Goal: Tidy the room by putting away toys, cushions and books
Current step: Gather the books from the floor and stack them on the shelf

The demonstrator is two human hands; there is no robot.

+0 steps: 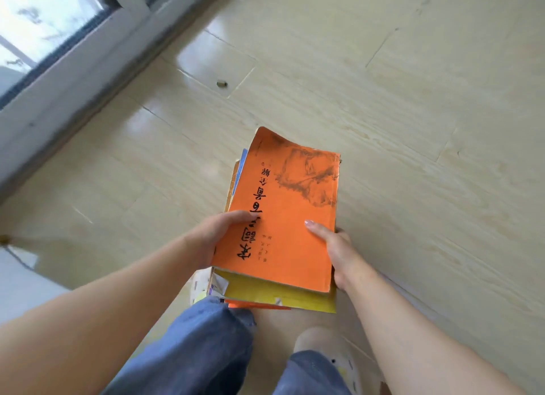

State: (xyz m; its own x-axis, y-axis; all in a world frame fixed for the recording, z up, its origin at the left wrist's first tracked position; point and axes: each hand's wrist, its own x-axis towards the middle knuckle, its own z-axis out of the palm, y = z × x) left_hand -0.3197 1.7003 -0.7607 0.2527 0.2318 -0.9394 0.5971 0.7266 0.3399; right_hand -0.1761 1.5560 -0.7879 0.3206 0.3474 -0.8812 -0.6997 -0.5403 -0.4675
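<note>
I hold a stack of books (283,211) in front of me above the floor. The top book has an orange cover with black characters and an ink drawing. Under it lie a thick yellow book (274,295) and thinner ones with blue and orange edges. My left hand (218,238) grips the stack's left side with the thumb on the orange cover. My right hand (336,250) grips the right side, thumb on top, fingers hidden under the stack.
Pale wood-pattern floor (398,129) spreads ahead and to the right. A glass door with a white frame (73,70) runs along the upper left. A small dark object (221,84) lies on the floor ahead. My legs in blue jeans and a light slipper (330,356) show below.
</note>
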